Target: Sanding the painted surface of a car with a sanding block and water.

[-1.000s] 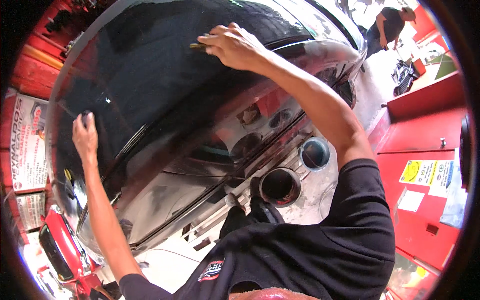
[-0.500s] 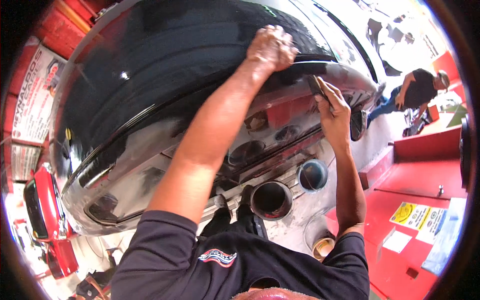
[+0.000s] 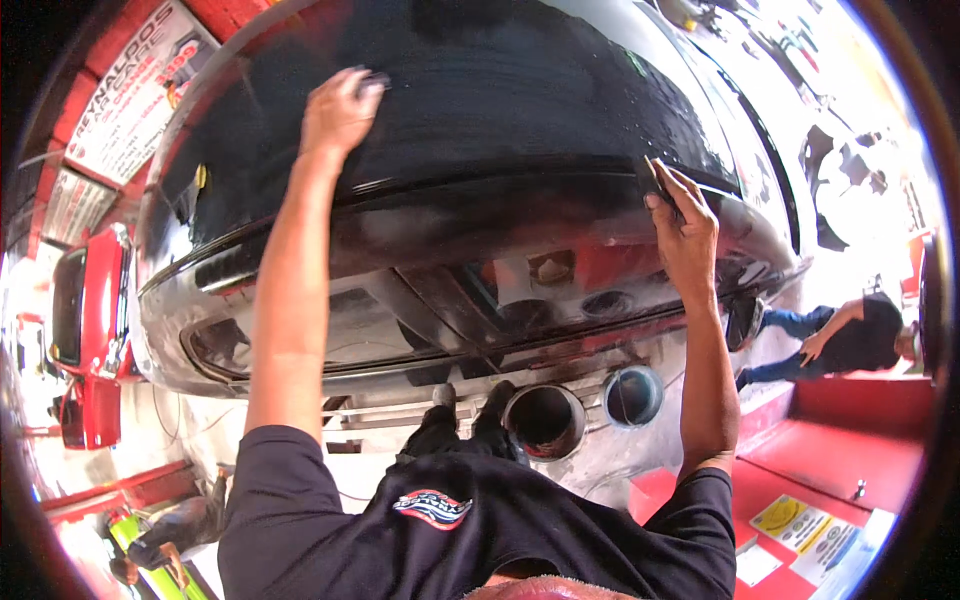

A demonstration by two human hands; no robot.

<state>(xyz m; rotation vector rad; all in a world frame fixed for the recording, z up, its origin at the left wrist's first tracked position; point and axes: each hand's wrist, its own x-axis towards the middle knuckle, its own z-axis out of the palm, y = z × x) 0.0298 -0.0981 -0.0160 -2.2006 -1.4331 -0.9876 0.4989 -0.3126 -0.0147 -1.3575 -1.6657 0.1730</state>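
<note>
In front of me is the glossy black panel (image 3: 480,110) of a car, with water drops near its right side. My left hand (image 3: 338,115) is closed at the panel's left-middle. A small dark pad (image 3: 373,82) shows at its fingertips; its kind is unclear. At the panel's lower right edge, my right hand (image 3: 688,240) is closed round a thin, flat dark piece (image 3: 655,185), perhaps rubber, which the fingers partly hide. Below the hands, the dull, greyish bumper (image 3: 420,235) curves across, mirroring the floor and buckets.
A dark bucket (image 3: 545,422) and a blue-grey bucket (image 3: 632,397) stand by my feet. At the right, a person (image 3: 850,330) bends beside a red bench (image 3: 840,450). Another person (image 3: 185,525) is at the lower left. A red car (image 3: 92,310) stands far left.
My left hand has swept left across the black panel from its right-middle, and the dark pad now shows. My right hand stays near the panel's edge with the flat piece. My view has shifted.
</note>
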